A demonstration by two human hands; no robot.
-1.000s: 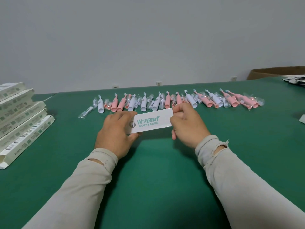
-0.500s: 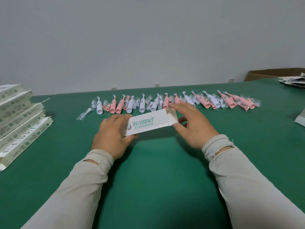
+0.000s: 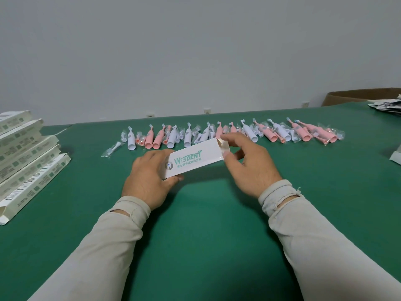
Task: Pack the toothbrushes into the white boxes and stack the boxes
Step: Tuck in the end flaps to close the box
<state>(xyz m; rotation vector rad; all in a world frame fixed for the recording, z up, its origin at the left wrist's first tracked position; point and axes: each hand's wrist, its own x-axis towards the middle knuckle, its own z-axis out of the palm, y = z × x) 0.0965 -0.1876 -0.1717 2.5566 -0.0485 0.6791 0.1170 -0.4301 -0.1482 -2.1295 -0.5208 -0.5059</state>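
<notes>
A white box (image 3: 195,158) with green lettering is held just above the green table (image 3: 195,224), its right end tilted up and away. My left hand (image 3: 149,177) grips its left end. At the open right end my right hand (image 3: 247,166) pinches a flap between thumb and forefinger. Behind the box lies a row of several pink and white toothbrushes (image 3: 227,134) in clear wrappers. A stack of white boxes (image 3: 23,157) leans at the table's left edge.
A brown cardboard carton (image 3: 360,95) stands beyond the far right corner, with a pile of printed papers (image 3: 388,107) near it. Another white box edge (image 3: 396,154) shows at the right border. Wall sockets (image 3: 207,111) sit just behind the table.
My right hand has let go of its full grip on the box's right end, opened the end, and now pinches a flap. The box has tilted slightly; my left hand keeps its hold.
</notes>
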